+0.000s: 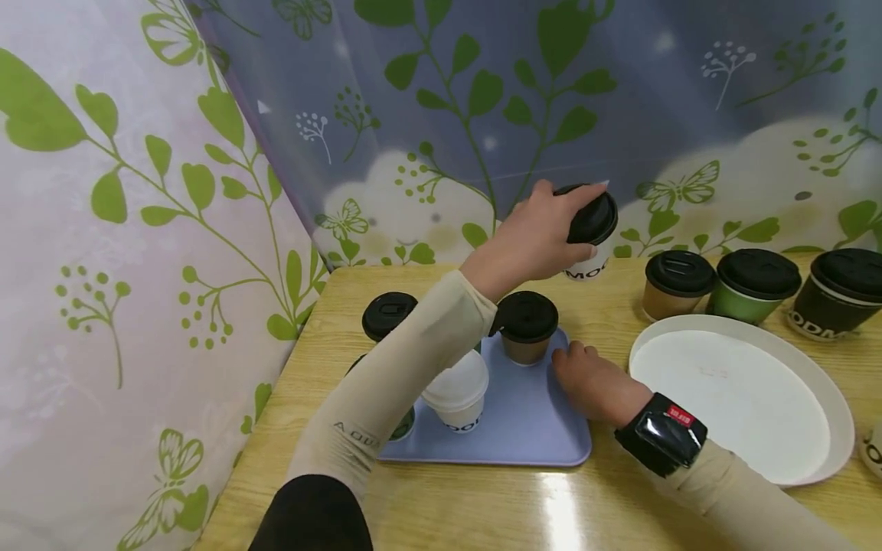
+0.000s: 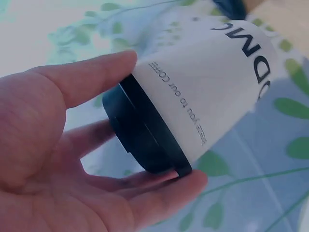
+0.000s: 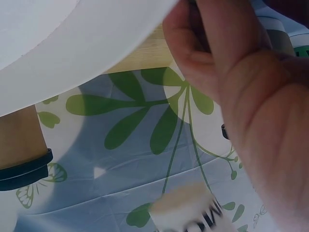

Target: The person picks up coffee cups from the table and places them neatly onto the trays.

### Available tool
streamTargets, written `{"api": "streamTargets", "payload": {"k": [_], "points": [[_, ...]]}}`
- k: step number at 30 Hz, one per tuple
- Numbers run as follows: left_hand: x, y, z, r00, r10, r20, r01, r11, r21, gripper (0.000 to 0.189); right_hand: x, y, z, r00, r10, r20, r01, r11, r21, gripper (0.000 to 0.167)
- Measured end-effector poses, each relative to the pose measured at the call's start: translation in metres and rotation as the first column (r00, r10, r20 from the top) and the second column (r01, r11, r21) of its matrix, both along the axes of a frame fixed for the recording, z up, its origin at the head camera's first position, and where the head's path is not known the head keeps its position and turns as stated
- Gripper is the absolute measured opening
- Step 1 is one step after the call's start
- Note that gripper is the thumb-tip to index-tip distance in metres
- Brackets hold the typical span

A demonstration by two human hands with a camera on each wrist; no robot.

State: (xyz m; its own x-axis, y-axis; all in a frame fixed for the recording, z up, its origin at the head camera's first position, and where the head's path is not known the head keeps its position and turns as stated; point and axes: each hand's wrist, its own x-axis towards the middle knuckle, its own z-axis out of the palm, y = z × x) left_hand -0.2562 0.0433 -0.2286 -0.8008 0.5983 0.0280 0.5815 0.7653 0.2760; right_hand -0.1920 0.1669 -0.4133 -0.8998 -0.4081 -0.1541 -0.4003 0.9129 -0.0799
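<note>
My left hand (image 1: 530, 237) holds a white paper cup (image 1: 591, 265) by its black lid, up above the table beyond the tray. In the left wrist view, thumb and fingers grip the lid (image 2: 145, 128) from opposite sides. At the right edge of the lavender tray (image 1: 544, 432), my right hand (image 1: 596, 383) curls its fingers on the rim. On the tray stand a brown cup with a black lid (image 1: 527, 321) and a white cup with a white lid (image 1: 458, 394). A black-lidded cup (image 1: 389, 314) stands at the back left, and my left forearm partly hides other cups.
Right of the tray lies a round white tray (image 1: 837, 405). Behind it stand black-lidded cups: brown (image 1: 678, 283), green (image 1: 754, 287) and black (image 1: 837, 298). Another cup (image 1: 873, 451) is cut off at the right edge. A leaf-patterned curtain (image 1: 441, 145) borders the table.
</note>
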Motion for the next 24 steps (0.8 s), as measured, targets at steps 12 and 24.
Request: {"api": "streamTargets", "payload": {"k": [12, 24], "points": [[0.064, -0.047, 0.008, 0.991, -0.052, -0.127, 0.091, 0.94, 0.328, 0.075, 0.003, 0.004, 0.0, 0.999, 0.025, -0.029, -0.026, 0.999, -0.045, 0.015], [0.114, -0.078, -0.013, 0.971, -0.024, -0.24, 0.12, 0.91, 0.398, 0.078, -0.002, 0.001, 0.001, 0.998, -0.007, 0.057, 0.009, 0.999, -0.039, 0.026]]}}
